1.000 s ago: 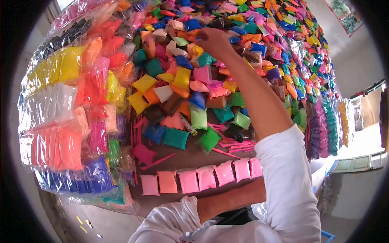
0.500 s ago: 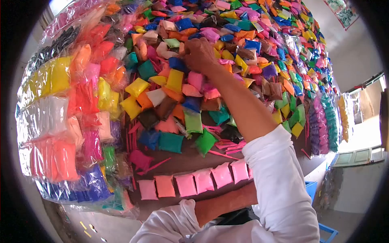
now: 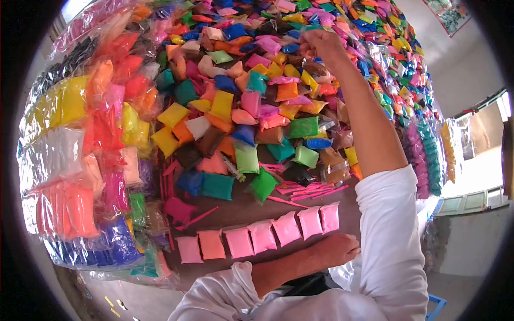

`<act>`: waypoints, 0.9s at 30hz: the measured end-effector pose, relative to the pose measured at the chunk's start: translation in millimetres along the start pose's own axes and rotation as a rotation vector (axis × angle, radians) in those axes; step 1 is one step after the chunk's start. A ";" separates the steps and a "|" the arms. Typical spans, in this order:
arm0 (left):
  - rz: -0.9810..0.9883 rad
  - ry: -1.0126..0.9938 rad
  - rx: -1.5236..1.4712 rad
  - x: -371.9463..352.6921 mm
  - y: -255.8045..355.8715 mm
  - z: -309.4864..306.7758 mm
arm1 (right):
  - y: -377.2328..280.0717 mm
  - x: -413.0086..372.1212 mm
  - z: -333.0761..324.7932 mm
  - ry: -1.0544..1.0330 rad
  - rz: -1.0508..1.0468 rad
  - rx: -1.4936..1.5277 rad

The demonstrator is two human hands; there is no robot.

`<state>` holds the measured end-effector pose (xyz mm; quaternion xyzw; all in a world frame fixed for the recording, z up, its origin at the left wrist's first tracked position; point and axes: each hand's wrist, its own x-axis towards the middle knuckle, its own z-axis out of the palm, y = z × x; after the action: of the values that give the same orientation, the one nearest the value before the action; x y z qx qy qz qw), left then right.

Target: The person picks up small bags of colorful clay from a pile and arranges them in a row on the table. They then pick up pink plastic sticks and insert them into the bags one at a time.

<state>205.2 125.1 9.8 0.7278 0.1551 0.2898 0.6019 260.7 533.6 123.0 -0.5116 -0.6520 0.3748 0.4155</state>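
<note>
My right hand (image 3: 322,44) reaches far into a heap of small colourful packets (image 3: 251,101). Its fingers are bent together among blue and teal packets; what they pinch, if anything, is hidden. Low in the view, my left hand (image 3: 342,249) is closed just right of a row of pink packets (image 3: 286,228). Its fingers are curled, and I cannot make out what is inside them. Clear plastic (image 3: 345,274) shows just below that hand. One packet in the row, a coral one (image 3: 211,245), is more orange than the others.
Large clear bags of sorted packets, such as yellow ones (image 3: 59,104), are stacked along the left. Pink strips (image 3: 310,190) lie on the brown tabletop (image 3: 225,214) between heap and row. Bagged purple packets (image 3: 417,160) and teal packets (image 3: 432,155) stand at the right edge.
My right hand has moved up and right, farther over the heap. My left hand, hidden behind the right sleeve before, now shows, and another pink packet at the row's right end is uncovered.
</note>
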 end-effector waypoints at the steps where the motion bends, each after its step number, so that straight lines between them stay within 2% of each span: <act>1: -0.002 -0.002 0.000 0.4 0.6 -1.6 | -4.0 -5.9 -2.1 -0.022 0.000 -0.047; 4: 0.007 -0.027 0.060 0.8 0.9 -3.0 | -18.1 -22.8 7.7 -0.249 0.004 -0.372; 5: 0.003 -0.024 0.056 0.4 1.3 -3.7 | -21.2 -29.9 12.7 -0.342 -0.087 -0.475; 8: 0.005 -0.003 0.023 -0.1 3.4 -3.9 | -4.8 -43.4 39.8 -0.398 -0.297 -0.980; 11: 0.035 0.016 -0.033 -0.3 -4.3 2.5 | 0.3 -48.2 57.7 -0.280 -0.194 -1.106; 14: 0.042 -0.002 -0.017 -0.2 -11.6 6.2 | 20.5 -36.5 48.3 -0.156 -0.450 -0.939; 17: -0.007 -0.021 0.035 -0.4 2.6 -3.2 | 11.4 -36.8 30.9 -0.105 0.018 -0.374; 20: 0.008 -0.066 0.085 0.5 14.4 -16.8 | -8.6 -67.9 18.9 -0.141 0.141 0.339; 24: 0.049 -0.042 0.070 -0.8 11.4 -13.8 | -28.7 -111.1 5.8 -0.131 0.197 0.396; 27: 0.029 -0.045 0.125 -1.7 15.6 -18.4 | -17.6 -135.0 -5.6 -0.107 0.156 0.410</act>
<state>190.8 135.0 26.5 0.7725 0.1489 0.2720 0.5541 277.3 398.4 119.8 -0.4445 -0.5418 0.5572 0.4454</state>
